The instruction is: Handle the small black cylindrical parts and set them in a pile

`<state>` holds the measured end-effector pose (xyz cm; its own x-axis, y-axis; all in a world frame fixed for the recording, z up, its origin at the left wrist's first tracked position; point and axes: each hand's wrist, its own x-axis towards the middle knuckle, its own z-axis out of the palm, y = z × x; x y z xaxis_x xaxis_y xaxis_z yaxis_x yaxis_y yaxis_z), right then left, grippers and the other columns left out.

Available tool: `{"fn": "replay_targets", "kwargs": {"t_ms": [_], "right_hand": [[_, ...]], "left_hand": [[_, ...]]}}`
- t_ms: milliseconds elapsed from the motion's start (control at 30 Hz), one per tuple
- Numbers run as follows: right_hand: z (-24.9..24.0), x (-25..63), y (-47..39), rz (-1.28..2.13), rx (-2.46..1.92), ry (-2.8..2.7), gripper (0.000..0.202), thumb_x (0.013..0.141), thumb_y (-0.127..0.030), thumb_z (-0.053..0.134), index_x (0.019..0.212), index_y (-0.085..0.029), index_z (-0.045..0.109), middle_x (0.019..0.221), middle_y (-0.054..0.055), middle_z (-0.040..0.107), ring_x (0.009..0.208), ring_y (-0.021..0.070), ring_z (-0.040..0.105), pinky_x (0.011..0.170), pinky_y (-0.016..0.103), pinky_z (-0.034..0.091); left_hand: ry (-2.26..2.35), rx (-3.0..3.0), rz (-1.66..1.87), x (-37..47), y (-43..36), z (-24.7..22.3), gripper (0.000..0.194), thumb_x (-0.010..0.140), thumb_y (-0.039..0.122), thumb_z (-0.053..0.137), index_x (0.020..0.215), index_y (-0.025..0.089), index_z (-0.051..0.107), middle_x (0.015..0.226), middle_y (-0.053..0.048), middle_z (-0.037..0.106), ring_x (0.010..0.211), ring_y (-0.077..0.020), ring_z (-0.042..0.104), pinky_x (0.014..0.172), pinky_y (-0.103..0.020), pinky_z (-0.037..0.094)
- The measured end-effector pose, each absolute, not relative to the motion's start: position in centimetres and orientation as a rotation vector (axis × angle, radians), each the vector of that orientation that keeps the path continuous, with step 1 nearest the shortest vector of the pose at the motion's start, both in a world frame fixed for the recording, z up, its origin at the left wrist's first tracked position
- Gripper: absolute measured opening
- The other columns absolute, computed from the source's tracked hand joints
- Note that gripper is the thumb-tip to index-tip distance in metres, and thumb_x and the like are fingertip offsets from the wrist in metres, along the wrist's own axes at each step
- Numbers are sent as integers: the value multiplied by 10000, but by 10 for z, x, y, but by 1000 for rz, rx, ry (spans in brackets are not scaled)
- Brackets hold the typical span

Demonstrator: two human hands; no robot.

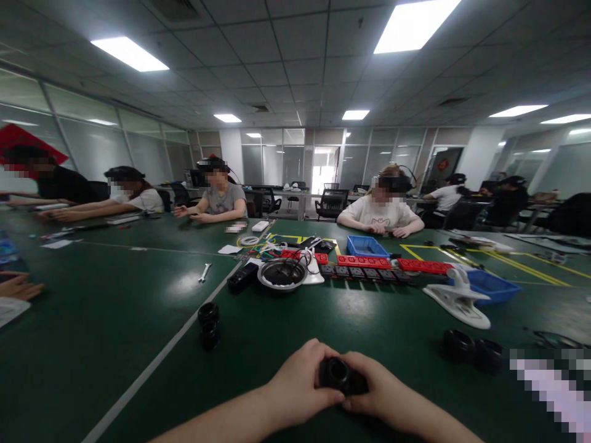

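Both of my hands close around a round black part with a hole in its top [338,369], low over the green table [258,344]. My left hand [302,378] wraps its left side, thumb at the front and fingers behind. From the other side my right hand [376,381] grips it, thumb tips nearly meeting. More dark material shows under my right fingers, and I cannot tell whether it is a second piece. Two similar black round parts [209,326] stand to the left, and another two black parts [458,344] sit to the right.
Farther up lie a wrench [204,272], a round metal-rimmed dish [282,274], red power strips [364,263], a white stand [459,298] and blue trays [367,246]. A pale grey seam [157,363] crosses the table. Several people sit around it, one person's hand [21,288] at far left.
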<state>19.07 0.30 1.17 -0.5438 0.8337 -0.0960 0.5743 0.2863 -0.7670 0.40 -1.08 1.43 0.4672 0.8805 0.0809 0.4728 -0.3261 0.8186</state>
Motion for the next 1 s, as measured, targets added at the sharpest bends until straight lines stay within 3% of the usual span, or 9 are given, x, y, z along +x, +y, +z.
{"fn": "replay_targets", "kwargs": {"t_ms": [167,300,367,500,700,833,1000], "right_hand": [[-1,182,0,875,-1477,-2241,312,545,-230,699,804,-172,533,790,6,592,721,178,536,592,233,369],[-9,174,-8,594,-1576,-2221,302,590,-287,663,821,-178,503,814,41,601,730,193,543,620,261,369],[-6,174,-10,624,-1535,-2229,344,579,-293,682,856,-180,512,853,44,605,771,202,549,651,270,381],[4,183,-6,893,-1316,-2245,627,515,-240,743,1089,-204,494,1045,43,576,933,221,526,790,292,384],[7,194,5,1202,-1258,-2229,281,593,-191,676,853,-157,575,779,-16,559,724,154,520,604,220,387],[-1,183,1,898,-1451,-2224,294,559,-252,694,776,-165,517,760,-5,560,697,162,511,568,226,355],[-6,171,-8,564,-1594,-2219,249,603,-249,629,788,-179,477,799,34,587,708,180,531,606,258,367]], "left_hand": [[1210,1944,734,9,-12,7,388,585,191,717,934,214,549,893,21,503,782,-151,484,654,-225,364],[1263,1933,749,11,-13,6,374,591,177,704,926,213,544,883,22,502,767,-149,481,652,-229,359],[1256,1929,735,10,-13,8,377,592,178,704,932,212,544,878,22,501,753,-146,478,642,-227,359],[1167,1953,698,6,-11,10,372,598,175,704,937,212,556,887,19,495,756,-141,475,632,-214,361],[1135,1931,678,7,-11,10,387,592,243,733,941,212,570,886,20,502,720,-130,470,605,-206,358],[1279,1916,739,13,-15,6,378,570,222,738,905,214,564,863,24,513,728,-143,477,610,-220,347],[1346,1929,784,14,-17,5,333,581,188,711,873,220,553,853,29,518,758,-153,490,644,-235,360]]}}
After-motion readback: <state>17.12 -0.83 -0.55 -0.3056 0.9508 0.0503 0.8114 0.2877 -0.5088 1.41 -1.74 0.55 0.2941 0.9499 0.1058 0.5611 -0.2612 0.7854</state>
